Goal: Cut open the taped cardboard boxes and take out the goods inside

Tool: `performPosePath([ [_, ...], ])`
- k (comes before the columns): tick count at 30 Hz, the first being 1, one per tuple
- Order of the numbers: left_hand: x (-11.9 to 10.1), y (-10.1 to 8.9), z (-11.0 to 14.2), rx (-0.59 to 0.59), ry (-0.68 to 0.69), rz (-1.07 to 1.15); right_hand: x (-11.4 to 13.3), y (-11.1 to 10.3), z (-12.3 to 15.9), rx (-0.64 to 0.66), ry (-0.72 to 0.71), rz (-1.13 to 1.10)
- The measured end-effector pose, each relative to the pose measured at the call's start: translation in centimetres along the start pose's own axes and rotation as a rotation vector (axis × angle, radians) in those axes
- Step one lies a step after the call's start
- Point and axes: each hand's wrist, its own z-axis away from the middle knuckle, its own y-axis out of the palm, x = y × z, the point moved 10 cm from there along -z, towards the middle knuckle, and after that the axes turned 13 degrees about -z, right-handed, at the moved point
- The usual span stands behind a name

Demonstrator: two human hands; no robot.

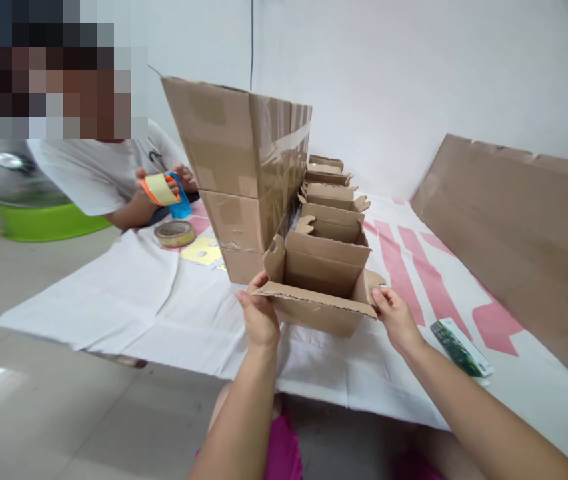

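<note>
In the middle of the head view, an open cardboard box (317, 315) stands on the cloth-covered table near its front edge, its flaps raised. My left hand (260, 317) grips the box at its left front corner, thumb up and fingers partly behind the cardboard. At the right front corner, my right hand (393, 315) pinches the side flap between thumb and fingers. Directly behind this box, a row of further open cardboard boxes (331, 193) runs back toward the wall. What lies at the bottom of the held box is hidden.
A tall stack of taped cartons (229, 160) rises left of the row. Across the table, a co-worker (109, 170) holds a tape dispenser (163, 190). A tape roll (175, 234) lies nearby. At right are a green-and-white packet (461, 348) and a large cardboard sheet (509, 247).
</note>
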Motion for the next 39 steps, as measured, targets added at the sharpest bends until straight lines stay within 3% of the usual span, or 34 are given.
performPosePath([
  [2, 0.3, 0.0, 0.0, -0.021, 0.021, -0.006, -0.3, 0.4, -0.3, 0.016, -0.014, 0.019],
  [4, 0.0, -0.9, 0.3, -0.123, 0.065, -0.064, -0.8, 0.3, -0.1, 0.034, -0.005, 0.041],
  [7, -3.0, -2.5, 1.6, -0.358, 0.239, -0.275, -0.9, -1.0, 1.0, 0.060, 0.015, 0.087],
  [10, -7.0, -2.7, 3.5, -0.514, 0.449, -0.464, 0.7, -4.5, 2.2, 0.048, -0.041, 0.253],
  [13, -9.6, -2.3, 6.0, -0.549, 0.687, -0.512, 3.2, -10.6, 3.3, -0.060, -0.133, 0.420],
  [15, -9.8, -1.6, 7.6, -0.441, 0.797, -0.485, 4.5, -15.7, 4.1, -0.184, -0.184, 0.538],
  [16, -9.3, -0.8, 8.2, -0.324, 0.797, -0.472, 5.1, -18.1, 4.5, -0.252, -0.213, 0.670],
  [18, -7.4, 2.1, 9.6, 0.023, 0.708, -0.460, 4.9, -22.4, 5.3, -0.364, -0.191, 0.890],
  [20, -5.2, 6.7, 12.8, 0.463, 0.666, -0.496, 3.3, -25.5, 5.9, -0.393, -0.091, 1.002],
  [23, -2.5, 11.9, 18.2, 0.914, 0.666, -0.544, 0.5, -27.4, 6.6, -0.351, 0.021, 1.009],
  [26, 0.6, 14.9, 21.3, 1.170, 0.672, -0.681, -0.5, -27.7, 7.0, -0.363, 0.020, 0.915],
  [29, 3.9, 15.6, 21.8, 1.253, 0.522, -0.781, -0.2, -27.8, 6.9, -0.377, -0.004, 0.847],
  [34, 8.4, 16.8, 21.3, 1.240, 0.189, -0.830, 2.4, -26.8, 5.4, -0.333, -0.094, 0.772],
  [36, 9.7, 18.9, 20.5, 1.174, 0.099, -0.811, 4.2, -25.5, 4.0, -0.292, -0.150, 0.740],
  [39, 10.9, 23.9, 18.5, 1.048, 0.070, -0.772, 7.3, -22.4, 0.8, -0.208, -0.242, 0.706],
])
